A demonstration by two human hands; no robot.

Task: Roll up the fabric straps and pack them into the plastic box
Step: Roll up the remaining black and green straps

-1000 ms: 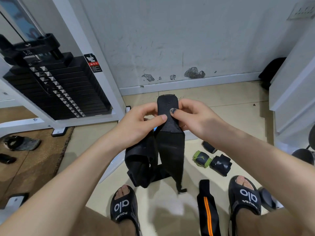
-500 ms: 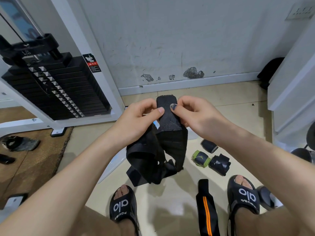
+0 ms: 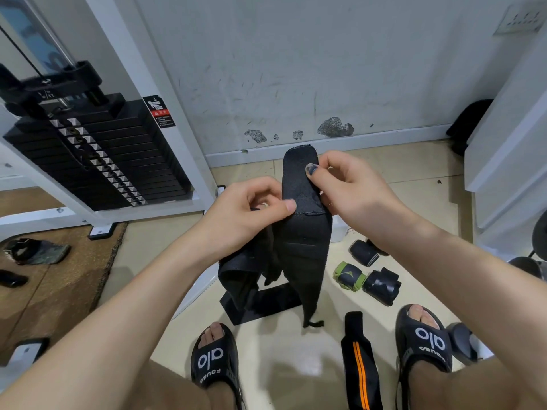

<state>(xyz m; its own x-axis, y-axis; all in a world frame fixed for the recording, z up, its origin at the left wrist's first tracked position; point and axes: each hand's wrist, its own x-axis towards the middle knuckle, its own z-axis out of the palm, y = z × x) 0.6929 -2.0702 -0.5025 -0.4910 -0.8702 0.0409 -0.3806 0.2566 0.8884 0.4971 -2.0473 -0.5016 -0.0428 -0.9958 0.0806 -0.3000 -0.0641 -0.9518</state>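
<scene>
A long black fabric strap [image 3: 305, 241] hangs in front of me, its upper end standing up between my hands. My left hand [image 3: 245, 214] pinches its left edge with thumb and fingers. My right hand [image 3: 349, 187] pinches the top part from the right, thumb on the front face. The strap's lower part drapes in folds down to the floor. A clear plastic box [image 3: 198, 288] lies on the floor behind the strap, mostly hidden by my left arm and the strap. Three rolled straps lie at right: black [image 3: 364, 251], green [image 3: 349, 275], black [image 3: 383, 287].
A black strap with an orange stripe [image 3: 359, 365] lies flat between my sandalled feet [image 3: 214, 359] [image 3: 423, 341]. A weight stack machine [image 3: 97, 155] stands at left, a white wall [image 3: 296, 69] ahead, white furniture [image 3: 509, 161] at right, a brown mat [image 3: 50, 288] at left.
The strap's hanging part has dropped lower and unfolded, its tail now near the floor. My right hand has moved up toward the strap's top end; my left hand stays pinching the edge.
</scene>
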